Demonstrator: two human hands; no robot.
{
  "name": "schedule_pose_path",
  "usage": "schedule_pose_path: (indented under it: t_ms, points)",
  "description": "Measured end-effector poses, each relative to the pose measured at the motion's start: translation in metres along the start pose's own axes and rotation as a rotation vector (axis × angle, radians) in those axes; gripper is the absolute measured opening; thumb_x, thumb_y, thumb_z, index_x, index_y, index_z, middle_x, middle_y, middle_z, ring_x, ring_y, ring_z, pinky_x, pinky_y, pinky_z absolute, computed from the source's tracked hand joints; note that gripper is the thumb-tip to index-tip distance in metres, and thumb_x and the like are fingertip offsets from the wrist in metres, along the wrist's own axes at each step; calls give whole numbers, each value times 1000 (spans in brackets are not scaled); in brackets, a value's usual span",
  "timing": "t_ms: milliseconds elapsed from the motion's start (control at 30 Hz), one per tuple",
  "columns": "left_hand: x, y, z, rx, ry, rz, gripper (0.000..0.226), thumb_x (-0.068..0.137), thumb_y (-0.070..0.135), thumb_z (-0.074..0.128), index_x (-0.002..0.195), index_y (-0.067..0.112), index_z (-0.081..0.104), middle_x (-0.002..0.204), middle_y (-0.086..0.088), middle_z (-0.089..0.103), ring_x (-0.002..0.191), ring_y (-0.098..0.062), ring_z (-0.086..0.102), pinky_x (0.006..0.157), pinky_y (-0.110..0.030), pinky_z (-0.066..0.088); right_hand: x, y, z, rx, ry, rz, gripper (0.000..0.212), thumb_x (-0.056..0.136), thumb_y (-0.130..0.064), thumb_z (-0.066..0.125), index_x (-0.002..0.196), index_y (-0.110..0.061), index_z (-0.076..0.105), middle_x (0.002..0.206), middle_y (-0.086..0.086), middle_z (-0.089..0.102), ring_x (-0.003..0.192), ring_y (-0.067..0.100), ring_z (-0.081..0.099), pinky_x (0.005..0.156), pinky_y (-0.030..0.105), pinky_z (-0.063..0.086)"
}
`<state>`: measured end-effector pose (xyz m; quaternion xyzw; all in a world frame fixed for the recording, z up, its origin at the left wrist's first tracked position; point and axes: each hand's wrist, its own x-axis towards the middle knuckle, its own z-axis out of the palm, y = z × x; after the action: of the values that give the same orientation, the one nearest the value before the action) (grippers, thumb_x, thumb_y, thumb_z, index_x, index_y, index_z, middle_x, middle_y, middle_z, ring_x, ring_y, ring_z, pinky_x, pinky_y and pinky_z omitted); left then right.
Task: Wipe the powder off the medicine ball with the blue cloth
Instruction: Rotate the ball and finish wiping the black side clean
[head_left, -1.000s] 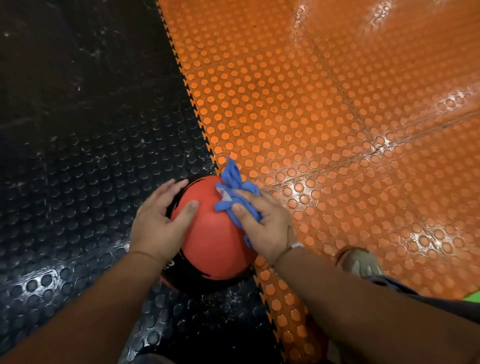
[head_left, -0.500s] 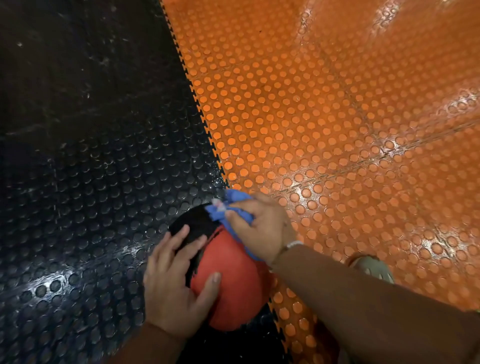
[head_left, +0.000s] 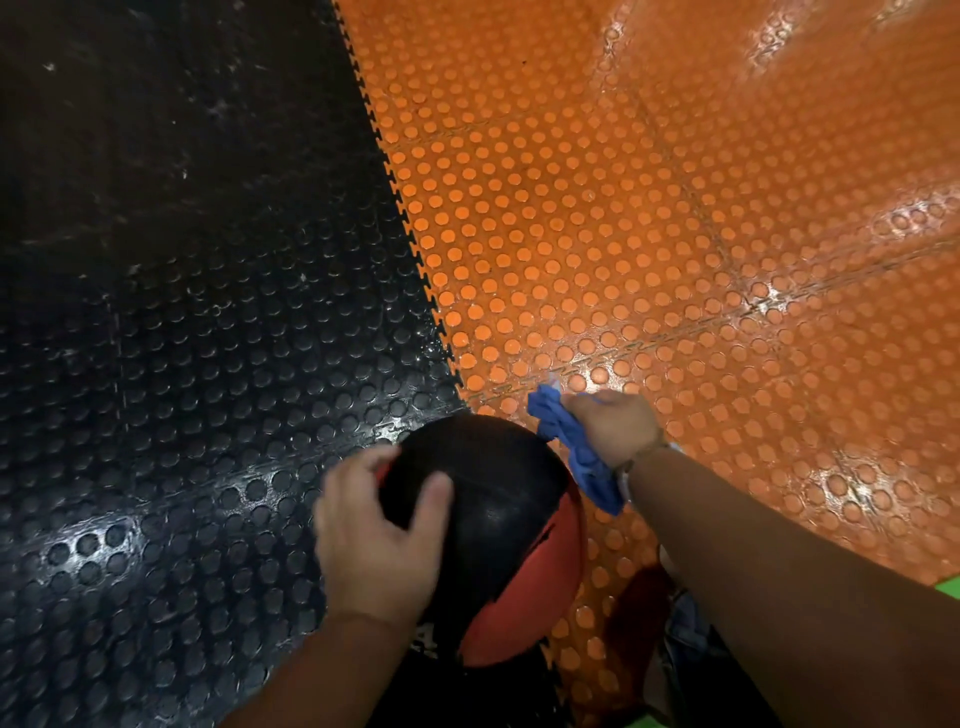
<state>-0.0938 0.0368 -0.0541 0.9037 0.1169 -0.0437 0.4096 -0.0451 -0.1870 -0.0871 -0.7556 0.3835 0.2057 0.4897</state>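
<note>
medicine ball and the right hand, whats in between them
The blue cloth, bunched in the right hand, hangs between that hand and the far right edge of the medicine ball. The head view shows this.

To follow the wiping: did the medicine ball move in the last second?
Yes: the medicine ball rolled in place, red face nearward, black face now up; it stays on the black-orange floor seam.

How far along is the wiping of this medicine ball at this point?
Done: the upturned black panel of the round black-and-red medicine ball shows no powder. In hand: the left hand holds the ball while the right hand grips the bunched blue cloth at its far right edge. Left: the underside is hidden, so it cannot be judged.
</note>
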Motion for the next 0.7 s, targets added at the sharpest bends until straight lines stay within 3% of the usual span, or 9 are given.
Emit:
schedule_pose_path:
  t_ms: [100,200,267,333,367,467,533,600,700]
  points:
    - [17,-18,-4,-3,-243,-560,101,45,87,62,132,39,45,141,-3,42,125,-26,46,107,-46,37,-4,14,-12,-279,-118,122,41,95,-39,46,117,-8,59,115,14,62,110,31,55,85,27,45]
    - [14,-36,4,-311,-470,-804,109,33,88,69,129,41,52,134,1,54,115,-24,58,101,-46,44,-18,27,-13,-84,-221,116,49,88,-48,55,119,-10,61,128,8,56,114,25,53,93,31,42]
    - [6,-23,8,-309,-519,-678,103,41,88,68,130,38,54,140,0,49,121,-24,55,105,-42,40,-25,34,-7,60,-158,30,34,82,-40,66,103,-13,70,116,0,62,103,17,55,81,25,40]
    - [10,-6,27,-100,-467,-562,110,45,88,63,140,39,39,147,-1,39,131,-26,43,109,-41,34,-33,42,-1,54,-63,-132,14,82,-28,69,76,-15,72,85,0,65,81,14,57,68,24,40]
    - [9,5,32,25,-460,-505,115,40,89,61,142,42,34,148,0,38,131,-26,42,109,-41,34,-34,46,3,24,-17,-222,16,83,-24,69,70,-14,72,76,4,63,73,15,56,65,24,40]
    - [0,8,35,123,-496,-489,123,26,92,53,139,46,36,143,3,44,127,-25,47,107,-41,38,-34,55,11,-91,-6,-311,13,86,-19,64,81,-19,75,84,-1,62,86,7,54,72,18,35]
    - [1,0,31,74,-477,-482,124,23,93,56,137,46,41,139,6,48,123,-21,50,106,-41,40,-27,64,9,-107,-27,-134,14,87,-23,63,78,-19,74,83,2,60,86,11,54,70,17,33]
    - [7,-4,25,62,-477,-469,122,23,90,61,135,43,45,134,8,52,120,-19,52,104,-40,41,-24,70,5,-116,-49,88,24,87,-28,63,94,-8,73,88,7,62,88,18,58,69,20,37]
    - [17,-10,20,-31,-497,-498,118,23,83,68,131,40,52,126,8,59,112,-17,58,101,-39,45,-26,58,4,-83,-43,56,28,87,-29,63,98,-5,71,105,10,66,96,25,61,70,22,41]
